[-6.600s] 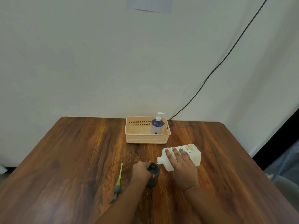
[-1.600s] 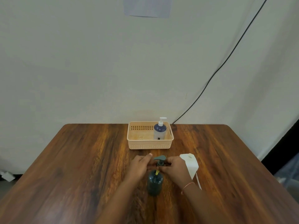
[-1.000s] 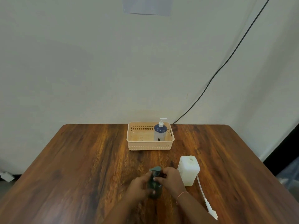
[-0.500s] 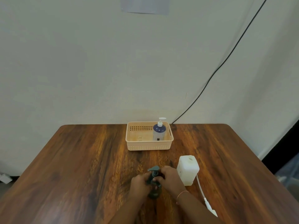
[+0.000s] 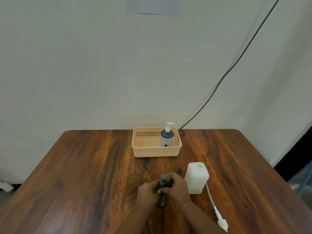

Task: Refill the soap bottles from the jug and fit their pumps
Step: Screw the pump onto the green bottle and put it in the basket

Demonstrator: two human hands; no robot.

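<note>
Hidden: We can see little of the green bottle (image 5: 161,203). Both grips cover its neck and shoulder, so only the lower body shows beneath the fingers, with the top of the green pump (image 5: 164,177) above them.
Left grip: The left grip (image 5: 147,193) is curled round the bottle's left side, holding it upright on the bench (image 5: 84,174), low and centre in the frame.
Right grip: The right grip (image 5: 177,186) has fingers and thumb closed round the green pump at the bottle's neck. We cannot tell whether the pump is seated fully.
Cut off: Both forearms run out at the bottom edge, and a thin bangle (image 5: 187,204) circles the right wrist. A grey sheet (image 5: 152,5) on the wall is cropped by the top edge.
Hard to make out: We cannot read a small dark mark at the foot of the blue bottle (image 5: 167,138).
Jug: The white jug (image 5: 196,179) stands upright with its mouth open, just right of the right grip. We cannot tell whether they touch.
Loose pump: A white pump (image 5: 220,220) lies on the bench at lower right. Its long tube starts by the jug's base and its head is almost at the bottom edge.
Basket: A peach basket (image 5: 156,153) sits at the centre of the frame, towards the bench's far edge. The blue bottle, with a white pump fitted, stands in its right end.
Background: A black cable (image 5: 236,61) slants down the wall from upper right to a point behind the bench, just right of the basket.
</note>
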